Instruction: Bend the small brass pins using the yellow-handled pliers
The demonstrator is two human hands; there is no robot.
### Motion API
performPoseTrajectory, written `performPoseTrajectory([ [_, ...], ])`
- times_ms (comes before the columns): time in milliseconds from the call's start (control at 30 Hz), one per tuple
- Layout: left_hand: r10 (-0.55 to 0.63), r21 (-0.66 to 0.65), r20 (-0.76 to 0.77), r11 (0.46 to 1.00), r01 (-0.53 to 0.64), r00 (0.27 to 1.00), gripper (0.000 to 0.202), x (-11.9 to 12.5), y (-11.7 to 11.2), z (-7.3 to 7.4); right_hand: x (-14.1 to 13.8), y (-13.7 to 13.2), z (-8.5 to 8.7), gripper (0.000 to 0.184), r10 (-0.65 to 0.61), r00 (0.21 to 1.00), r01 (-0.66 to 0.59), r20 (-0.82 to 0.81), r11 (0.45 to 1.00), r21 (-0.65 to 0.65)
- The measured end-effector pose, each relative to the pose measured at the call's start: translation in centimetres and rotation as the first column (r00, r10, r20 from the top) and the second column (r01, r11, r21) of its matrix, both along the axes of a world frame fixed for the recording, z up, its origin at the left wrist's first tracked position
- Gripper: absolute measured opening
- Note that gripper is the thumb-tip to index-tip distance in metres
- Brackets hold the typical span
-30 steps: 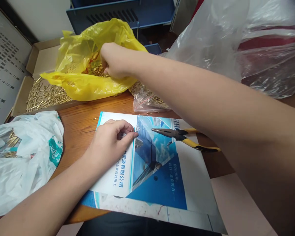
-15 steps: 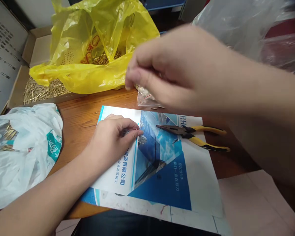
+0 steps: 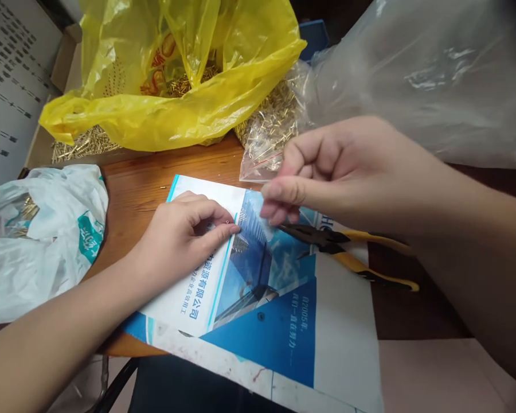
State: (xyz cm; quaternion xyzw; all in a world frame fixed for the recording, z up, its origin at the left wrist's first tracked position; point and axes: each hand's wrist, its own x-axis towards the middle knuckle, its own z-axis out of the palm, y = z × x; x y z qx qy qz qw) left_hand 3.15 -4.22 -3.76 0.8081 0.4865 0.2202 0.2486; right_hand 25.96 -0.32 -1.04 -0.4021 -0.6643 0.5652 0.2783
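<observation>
My left hand (image 3: 187, 232) rests on a printed blue-and-white brochure (image 3: 284, 344), thumb and forefinger pinched on a small metal tube (image 3: 227, 222); only its tiny round end shows. Above the brochure, my right hand (image 3: 335, 169) is closed, thumb against forefinger. Whatever lies between those fingertips is too small or hidden to make out. Long-nose pliers (image 3: 327, 240) with yellow-and-black handles lie on the brochure just beneath my right hand, jaws pointing left and slightly apart.
A yellow plastic bag (image 3: 163, 123) holding brass-coloured pins stands at the back, over a cardboard box (image 3: 43, 152) of similar pins. Beside it lies a clear zip bag (image 3: 275, 126) of pins. On the left sits a white bag (image 3: 38, 252); a large clear plastic bag (image 3: 391, 80) fills the back right.
My right hand has come down and a little to the right, from in front of the yellow bag to over the pliers. My left hand keeps its pinch; the camera view has shifted slightly.
</observation>
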Motion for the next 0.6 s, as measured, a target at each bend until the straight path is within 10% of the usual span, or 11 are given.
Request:
performPoseTrajectory([
  [600,0.023,0.100,-0.027,0.995,-0.021,0.999,0.015,0.8,-0.2,-0.8,0.1,0.7,-2.1,0.019,0.187,0.931,-0.222,0.314,0.972,0.081],
])
